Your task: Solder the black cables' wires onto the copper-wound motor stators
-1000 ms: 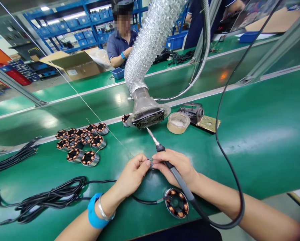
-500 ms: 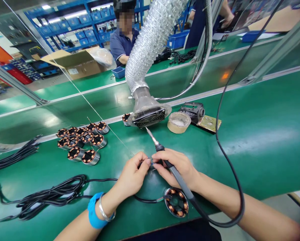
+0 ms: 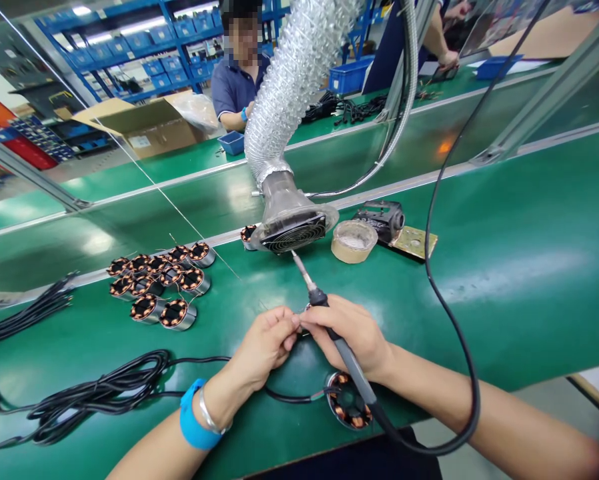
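The left hand (image 3: 263, 347) is curled nearly closed, thumb and forefinger pinched together on the thin end of a black cable (image 3: 104, 390); the pinched wire tip itself is too small to make out. The right hand (image 3: 352, 333) is wrapped around the dark handle of a soldering iron (image 3: 329, 327), its fingertips meeting those of the left hand, with the slim metal tip slanting up and away toward the fume extractor (image 3: 292, 230). The iron's cord (image 3: 449, 320) loops up and over the right forearm.

Just below both hands lies 1 round stator (image 3: 349, 400) with copper-coloured windings set in a ring, joined to the black cable, which runs left into a loose coil on the smooth green bench (image 3: 504, 267). A blue wristband (image 3: 193, 417) and a thin silver bangle sit on the left wrist.

To the left, a cluster of similar stators (image 3: 159, 283) in shiny metal shells stands together. The extractor is a ribbed silver hose ending in a clear funnel with a black grille. Beside it a shallow round tub (image 3: 354, 240) holds a pale, dull substance, next to a brass-coloured plate (image 3: 412, 243).

Across the bench, another person's sleeve (image 3: 229, 90) is near a small blue bin (image 3: 231, 142); its contents cannot be seen.
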A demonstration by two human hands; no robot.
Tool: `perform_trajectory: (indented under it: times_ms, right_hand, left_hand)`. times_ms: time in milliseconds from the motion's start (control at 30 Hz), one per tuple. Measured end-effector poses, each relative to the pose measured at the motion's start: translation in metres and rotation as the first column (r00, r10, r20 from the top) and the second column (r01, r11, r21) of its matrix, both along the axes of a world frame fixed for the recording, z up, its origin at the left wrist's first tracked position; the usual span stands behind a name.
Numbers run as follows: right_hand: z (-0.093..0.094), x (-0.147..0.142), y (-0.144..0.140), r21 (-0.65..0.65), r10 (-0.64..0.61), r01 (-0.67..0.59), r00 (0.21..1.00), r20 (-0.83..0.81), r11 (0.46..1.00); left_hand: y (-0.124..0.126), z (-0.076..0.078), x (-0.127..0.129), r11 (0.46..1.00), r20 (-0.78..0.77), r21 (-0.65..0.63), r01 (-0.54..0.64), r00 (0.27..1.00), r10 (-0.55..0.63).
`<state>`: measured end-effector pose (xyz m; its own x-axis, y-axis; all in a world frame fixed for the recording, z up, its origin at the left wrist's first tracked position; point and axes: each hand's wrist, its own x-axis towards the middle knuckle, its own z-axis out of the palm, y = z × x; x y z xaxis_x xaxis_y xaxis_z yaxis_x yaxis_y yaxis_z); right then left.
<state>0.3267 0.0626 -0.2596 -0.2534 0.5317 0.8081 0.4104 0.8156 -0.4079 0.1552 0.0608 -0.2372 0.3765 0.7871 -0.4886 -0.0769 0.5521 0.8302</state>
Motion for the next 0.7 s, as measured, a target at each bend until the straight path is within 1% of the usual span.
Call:
perform_trajectory:
  times_ms: [67, 167, 233, 267, 367, 433, 567, 700]
  right_hand:
    - [0.002, 0.003, -0.001, -0.07, 0.009, -0.009, 1.0, 0.001, 0.998]
    - [0.003, 0.007, -0.002, -0.226, 0.096, -0.098, 0.995, -0.018, 0.969]
    - [0.002, 0.007, -0.003, -0.28, 0.147, -0.15, 0.989, -0.034, 0.948]
    - [0.001, 0.007, -0.003, -0.29, 0.145, -0.15, 0.989, -0.038, 0.945]
    - [-0.003, 0.003, -0.001, -0.289, 0.059, -0.073, 0.997, -0.058, 0.955]
    - [-0.004, 0.001, 0.001, -0.258, 0.022, -0.038, 0.998, -0.063, 0.966]
    - [-0.003, 0.002, 0.003, -0.189, 0.038, -0.046, 0.998, -0.044, 0.981]
    - [0.004, 0.008, 0.001, -0.202, 0.042, -0.047, 0.999, -0.025, 0.978]
  left_hand:
    - [-0.001, -0.001, 0.001, 0.999, -0.009, 0.021, -0.038, 0.999, 0.038]
    - [-0.003, -0.003, 0.003, 0.996, -0.022, 0.043, -0.072, 0.997, 0.073]
    - [-0.003, -0.004, 0.004, 0.995, -0.023, 0.047, -0.088, 0.996, 0.09]
    - [-0.003, -0.004, 0.004, 0.994, -0.022, 0.047, -0.095, 0.995, 0.096]
    - [-0.003, -0.006, 0.005, 0.993, -0.027, 0.052, -0.107, 0.994, 0.109]
    - [-0.002, -0.008, 0.006, 0.991, -0.037, 0.066, -0.121, 0.992, 0.123]
    - [-0.002, -0.011, 0.006, 0.987, -0.06, 0.1, -0.129, 0.989, 0.135]
    - [-0.003, -0.015, 0.006, 0.985, -0.107, 0.138, -0.106, 0.987, 0.122]
